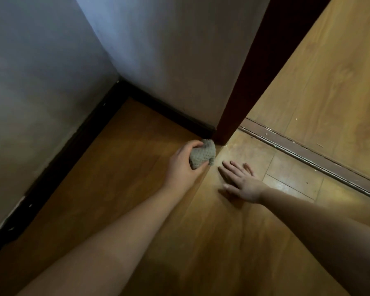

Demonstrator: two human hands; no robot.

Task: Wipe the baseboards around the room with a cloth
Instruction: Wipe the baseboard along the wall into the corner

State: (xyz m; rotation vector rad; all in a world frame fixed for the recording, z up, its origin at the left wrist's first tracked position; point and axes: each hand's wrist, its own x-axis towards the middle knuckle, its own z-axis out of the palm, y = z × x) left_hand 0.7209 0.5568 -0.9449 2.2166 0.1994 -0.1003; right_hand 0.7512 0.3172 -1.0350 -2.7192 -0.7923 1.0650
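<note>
- Wood floor [120, 189] meets white walls [41, 82] with a black baseboard [171, 113].
- Left hand [183, 162] curls its fingers tight round the grey cloth [202, 154], by the baseboard's end at the door frame [239, 107].
- Right hand [241, 181] lies flat on the floor beside the cloth, fingers spread.

I see a grey-green cloth [202, 154] with a knobbly woven texture at frame centre, black baseboards [171, 112] along pale grey-white walls [41, 82], honey-brown wood-grain floor [120, 167], dark reddish-brown door frame [252, 82], brown threshold strip [308, 154] at right
</note>
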